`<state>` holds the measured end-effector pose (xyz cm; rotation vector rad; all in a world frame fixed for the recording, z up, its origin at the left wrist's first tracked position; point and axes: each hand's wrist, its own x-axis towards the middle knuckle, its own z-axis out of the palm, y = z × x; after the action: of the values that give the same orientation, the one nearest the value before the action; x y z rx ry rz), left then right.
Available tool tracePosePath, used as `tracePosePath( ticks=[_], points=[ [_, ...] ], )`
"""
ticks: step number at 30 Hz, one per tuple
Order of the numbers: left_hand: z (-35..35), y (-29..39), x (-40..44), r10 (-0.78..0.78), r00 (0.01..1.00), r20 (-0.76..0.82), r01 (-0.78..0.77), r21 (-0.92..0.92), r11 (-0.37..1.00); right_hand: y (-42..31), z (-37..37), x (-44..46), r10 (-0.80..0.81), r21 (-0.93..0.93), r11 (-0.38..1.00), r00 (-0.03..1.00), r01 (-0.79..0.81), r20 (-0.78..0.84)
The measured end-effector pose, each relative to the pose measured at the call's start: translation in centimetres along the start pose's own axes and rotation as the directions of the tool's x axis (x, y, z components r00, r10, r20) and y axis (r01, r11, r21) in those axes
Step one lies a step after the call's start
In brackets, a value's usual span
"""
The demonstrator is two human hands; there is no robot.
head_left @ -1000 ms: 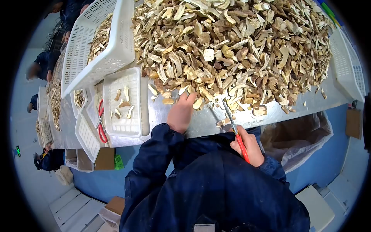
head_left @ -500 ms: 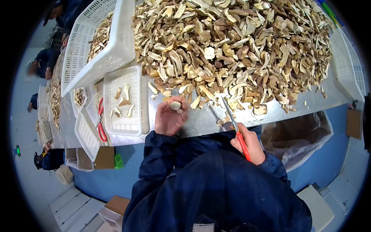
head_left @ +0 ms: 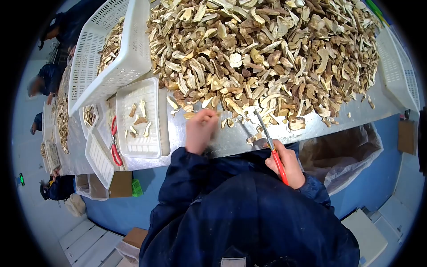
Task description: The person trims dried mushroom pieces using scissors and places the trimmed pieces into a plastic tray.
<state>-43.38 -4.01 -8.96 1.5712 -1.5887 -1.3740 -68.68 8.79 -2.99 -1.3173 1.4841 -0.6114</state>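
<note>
A large pile of dried brown and cream slices, apparently mushroom, lies on the metal table. At the pile's near edge my left hand is blurred, its fingers curled in; whatever they hold, if anything, is hidden. My right hand is wrapped round the red handles of a pair of scissors, whose blades point up and left towards the pile. To the left of my left hand, a shallow white tray holds several loose slices.
A white perforated basket with slices stands at the upper left, another basket at the right. Red-handled scissors lie beside the tray. Below the table is a lined box. Co-workers are along the left.
My left hand left the pile's edge, turned palm up with a pale slice, then turned over with its fingers curled. My right hand has barely moved. The view has shifted slightly.
</note>
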Motion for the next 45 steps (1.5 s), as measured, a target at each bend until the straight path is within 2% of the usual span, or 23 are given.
tracePosePath(
  ticks=[2, 4, 7, 10, 12, 14, 17, 20, 21, 22, 23, 25, 27, 29, 32, 33, 34, 35, 36, 37, 40, 44, 45],
  points=[
    [-2.1, -0.1, -0.5, -0.179, 0.976, 0.122, 0.216, -0.524, 0.824, 0.2, 0.0, 0.0, 0.007, 0.004, 1.000, 1.000, -0.007, -0.001],
    [-2.9, 0.0, -1.2, 0.072, 0.974, 0.215, 0.184, -0.935, 0.304, 0.3, 0.1, 0.1, 0.007, 0.006, 1.000, 1.000, -0.007, -0.005],
    [-2.9, 3.2, -2.7, -0.231, 0.966, 0.112, 0.205, -0.880, 0.429, 0.3, 0.2, 0.2, -0.008, 0.012, 1.000, 1.000, 0.008, -0.006],
    [-2.6, -0.1, -2.1, -0.155, 0.962, 0.225, 0.267, -0.650, 0.712, 0.1, 0.2, 0.4, -0.014, 0.022, 1.000, 1.000, 0.013, 0.012],
    [0.8, -1.5, -1.8, 0.089, 0.996, -0.007, -0.089, -0.144, 0.985, 0.0, 0.2, 0.3, -0.004, 0.024, 1.000, 1.000, 0.003, 0.018],
    [2.6, 0.8, -2.3, 0.286, 0.954, -0.087, -0.262, 0.217, 0.940, 0.0, 0.2, 0.3, -0.006, 0.027, 1.000, 1.000, 0.006, 0.010],
    [3.4, -0.4, -2.0, 0.352, 0.934, -0.067, -0.306, 0.360, 0.881, 0.3, 0.2, 0.2, 0.013, 0.038, 0.999, 1.000, -0.013, 0.005],
    [1.5, -0.5, -2.4, 0.226, 0.972, -0.063, -0.225, 0.025, 0.974, 0.4, 0.0, 0.1, 0.016, 0.046, 0.999, 1.000, -0.016, -0.005],
    [-0.2, -0.7, -2.5, -0.025, 1.000, 0.011, 0.028, -0.367, 0.930, 0.4, 0.1, 0.1, 0.014, 0.049, 0.999, 1.000, -0.013, -0.010],
    [-1.9, -0.9, -2.6, -0.230, 0.958, 0.173, 0.285, -0.673, 0.683, 0.5, 0.1, 0.1, 0.015, 0.056, 0.998, 1.000, -0.014, -0.009],
    [-2.5, -1.3, -2.6, -0.202, 0.971, 0.130, 0.229, -0.760, 0.609, 0.7, 0.1, 0.2, 0.016, 0.060, 0.998, 1.000, -0.015, -0.008],
    [-3.2, -1.2, -2.5, -0.214, 0.976, 0.022, 0.184, -0.603, 0.776, 0.9, 0.4, 0.3, 0.001, 0.062, 0.998, 1.000, -0.001, -0.011],
    [-2.8, -1.5, -1.7, -0.061, 0.990, -0.126, 0.041, -0.159, 0.986, 1.1, 0.6, 0.5, -0.035, 0.054, 0.998, 0.999, 0.036, -0.019],
    [-1.2, 0.0, -1.3, 0.264, 0.939, -0.220, -0.141, 0.452, 0.881, 0.8, 0.6, 0.4, -0.051, 0.056, 0.997, 0.998, 0.053, -0.024],
    [-0.4, 0.1, -0.7, 0.338, 0.928, -0.156, -0.180, 0.607, 0.774, 0.4, 0.2, 0.3, -0.027, 0.058, 0.998, 1.000, 0.028, -0.011],
    [-0.5, -0.4, -0.6, 0.353, 0.922, -0.155, -0.226, 0.525, 0.821, 0.3, 0.1, 0.2, -0.009, 0.060, 0.998, 1.000, 0.009, -0.001],
    [-1.5, -0.7, -0.6, 0.106, 0.993, -0.052, -0.105, 0.029, 0.994, 0.5, 0.1, 0.2, -0.014, 0.060, 0.998, 1.000, 0.015, -0.016],
    [-3.0, -1.1, -0.7, -0.068, 0.984, 0.164, 0.135, -0.442, 0.887, 0.8, 0.2, 0.0, -0.019, 0.061, 0.998, 0.999, 0.021, -0.030],
    [-3.8, -1.2, -1.0, -0.114, 0.899, 0.423, 0.415, -0.737, 0.533, 1.0, 0.2, -0.1, -0.025, 0.061, 0.998, 0.999, 0.028, -0.041],
    [-3.5, -1.1, -2.2, -0.032, 0.886, 0.462, 0.463, -0.883, 0.079, 1.0, 0.2, 0.0, -0.027, 0.066, 0.997, 0.999, 0.030, -0.046],
    [-3.1, -1.6, -3.0, 0.156, 0.830, 0.535, 0.557, -0.786, -0.268, 1.0, 0.5, 0.3, -0.041, 0.074, 0.996, 0.998, 0.044, -0.042],
    [-6.3, -2.8, -4.5, -0.023, 0.944, 0.328, 0.325, -0.942, -0.083, 0.8, 0.5, 0.5, -0.058, 0.054, 0.997, 0.998, 0.058, -0.011],
    [-8.5, -3.0, -4.5, 0.064, 0.975, 0.214, 0.212, -0.977, 0.038, 0.7, 0.4, 0.5, -0.059, 0.048, 0.997, 0.998, 0.059, -0.001]
  ],
)
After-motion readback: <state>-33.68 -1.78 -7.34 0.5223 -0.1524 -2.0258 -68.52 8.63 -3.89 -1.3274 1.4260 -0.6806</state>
